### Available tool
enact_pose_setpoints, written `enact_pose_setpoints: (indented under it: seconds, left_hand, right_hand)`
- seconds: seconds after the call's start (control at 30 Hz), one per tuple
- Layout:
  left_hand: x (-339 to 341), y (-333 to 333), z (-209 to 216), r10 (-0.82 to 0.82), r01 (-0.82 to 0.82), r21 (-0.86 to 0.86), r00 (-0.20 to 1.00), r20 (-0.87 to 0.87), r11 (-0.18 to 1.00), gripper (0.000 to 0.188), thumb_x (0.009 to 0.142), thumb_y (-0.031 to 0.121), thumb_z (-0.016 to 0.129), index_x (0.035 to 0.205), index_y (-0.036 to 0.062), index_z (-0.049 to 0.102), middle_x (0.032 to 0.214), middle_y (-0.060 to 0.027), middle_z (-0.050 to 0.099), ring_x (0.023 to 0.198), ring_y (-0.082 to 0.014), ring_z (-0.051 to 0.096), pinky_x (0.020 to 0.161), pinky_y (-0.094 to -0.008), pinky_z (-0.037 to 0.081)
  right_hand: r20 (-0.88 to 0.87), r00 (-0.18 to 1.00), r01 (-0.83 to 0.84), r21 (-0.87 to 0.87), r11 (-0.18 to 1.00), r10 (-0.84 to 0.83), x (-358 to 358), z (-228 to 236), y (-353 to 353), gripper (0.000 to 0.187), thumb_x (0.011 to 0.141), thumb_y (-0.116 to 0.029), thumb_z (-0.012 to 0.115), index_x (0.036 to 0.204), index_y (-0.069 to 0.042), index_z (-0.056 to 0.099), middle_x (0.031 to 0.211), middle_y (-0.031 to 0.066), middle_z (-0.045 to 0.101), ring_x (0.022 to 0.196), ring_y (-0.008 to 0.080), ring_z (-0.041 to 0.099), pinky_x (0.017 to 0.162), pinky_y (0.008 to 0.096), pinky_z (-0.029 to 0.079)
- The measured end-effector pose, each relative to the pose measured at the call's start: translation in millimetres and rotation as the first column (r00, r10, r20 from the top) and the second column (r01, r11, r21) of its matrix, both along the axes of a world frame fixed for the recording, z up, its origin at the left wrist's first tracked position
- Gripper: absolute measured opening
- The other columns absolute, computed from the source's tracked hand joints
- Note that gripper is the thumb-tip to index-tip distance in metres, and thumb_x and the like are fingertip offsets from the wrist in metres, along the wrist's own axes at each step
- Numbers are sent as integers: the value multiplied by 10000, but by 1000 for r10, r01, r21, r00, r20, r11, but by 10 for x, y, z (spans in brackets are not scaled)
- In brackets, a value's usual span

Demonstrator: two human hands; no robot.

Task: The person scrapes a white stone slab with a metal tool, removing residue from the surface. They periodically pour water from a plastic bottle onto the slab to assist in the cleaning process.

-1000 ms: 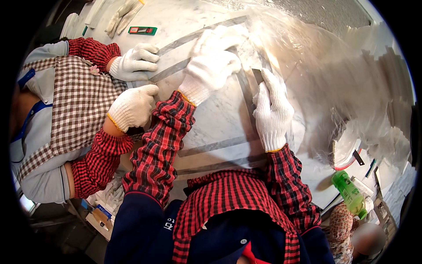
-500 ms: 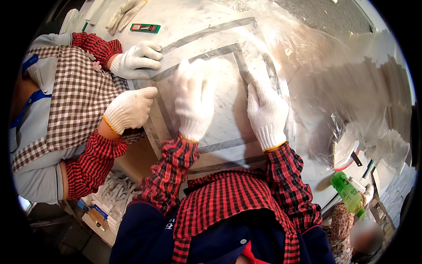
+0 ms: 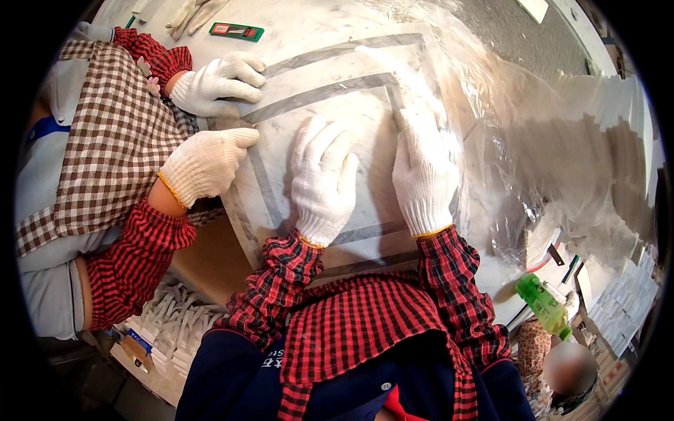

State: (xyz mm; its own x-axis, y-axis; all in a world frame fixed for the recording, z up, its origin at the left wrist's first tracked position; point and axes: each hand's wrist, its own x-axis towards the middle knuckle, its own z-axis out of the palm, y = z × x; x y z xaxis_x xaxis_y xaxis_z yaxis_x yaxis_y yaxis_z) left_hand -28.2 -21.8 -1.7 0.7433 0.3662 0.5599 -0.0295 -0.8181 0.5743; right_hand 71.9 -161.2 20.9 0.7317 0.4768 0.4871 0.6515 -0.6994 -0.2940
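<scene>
In front of me lies a square white marble panel (image 3: 372, 147) with grey bands set in nested squares. My left hand (image 3: 324, 179), in a white knitted glove, rests on the panel's middle with its fingers stretched out and nothing in it. Gloved the same way, my right hand (image 3: 425, 175) lies along the inner grey band on the right, fingers extended; bright glare washes over their tips. At the panel's left edge are a co-worker's two gloved hands: the upper one (image 3: 219, 84) touches the corner, the lower one (image 3: 210, 163) has its fingers drawn together by the edge.
Crumpled clear plastic film (image 3: 505, 140) spreads along the right side. Beyond the panel lie a green-and-red packet (image 3: 236, 31) and spare gloves (image 3: 195, 15). A green bottle (image 3: 544, 306) is at lower right, near another person. White strips (image 3: 179, 316) fill a box at lower left.
My left hand, blurred by motion before, has moved a little right and down and now lies flat on the panel. My right hand stays at the right band. The view has shifted slightly.
</scene>
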Motion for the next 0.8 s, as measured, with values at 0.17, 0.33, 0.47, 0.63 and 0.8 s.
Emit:
enact_pose_setpoints:
  seconds: [0.17, 0.33, 0.47, 0.63, 0.8]
  left_hand:
    - [-7, -21, 4, 7, -7, -11, 999, 33, 1000, 347, 915, -13, 732, 1259, 36, 733, 1331, -140, 696, 1361, -402, 580, 1186, -492, 450]
    - [-17, -33, 9, 18, -18, -11, 999, 45, 1000, 353, 905, -7, 728, 1254, 45, 737, 1327, -135, 689, 1348, -394, 581, 1188, -500, 443]
    - [-8, -49, -20, 23, -23, -8, 997, 73, 1000, 362, 901, -20, 724, 1257, 46, 734, 1318, -138, 692, 1341, -396, 585, 1185, -503, 446]
    - [-18, -73, -37, 28, -28, -1, 995, 94, 1000, 370, 895, -51, 728, 1254, 37, 731, 1307, -147, 704, 1335, -405, 597, 1173, -494, 461]
    - [-15, -89, -48, 49, -51, 13, 993, 109, 999, 349, 897, -37, 727, 1236, 46, 743, 1302, -138, 705, 1337, -391, 597, 1168, -487, 464]
  right_hand:
    - [-7, 1000, -4, -42, 999, 4, -9, 13, 26, 358, 1022, -140, 642, 1379, -146, 668, 1004, 124, 783, 799, 292, 762, 653, 389, 598]
    - [-3, 1000, -11, -16, 1000, 11, -4, 41, 43, 368, 1010, -119, 649, 1377, -138, 674, 1036, 137, 781, 864, 308, 762, 719, 398, 606]
    - [51, 998, -32, 84, 996, 28, -7, -16, 53, 393, 991, -78, 657, 1381, -124, 676, 1077, 161, 775, 926, 333, 757, 804, 414, 604]
    - [9, 999, -45, 95, 994, 44, -31, 1, 22, 407, 969, -43, 670, 1370, -108, 691, 1136, 173, 770, 993, 341, 754, 853, 417, 601]
    - [-38, 996, -63, 354, 933, 81, 66, -47, 25, 381, 964, -32, 682, 1340, -72, 726, 1207, 197, 762, 1101, 355, 739, 958, 415, 578]
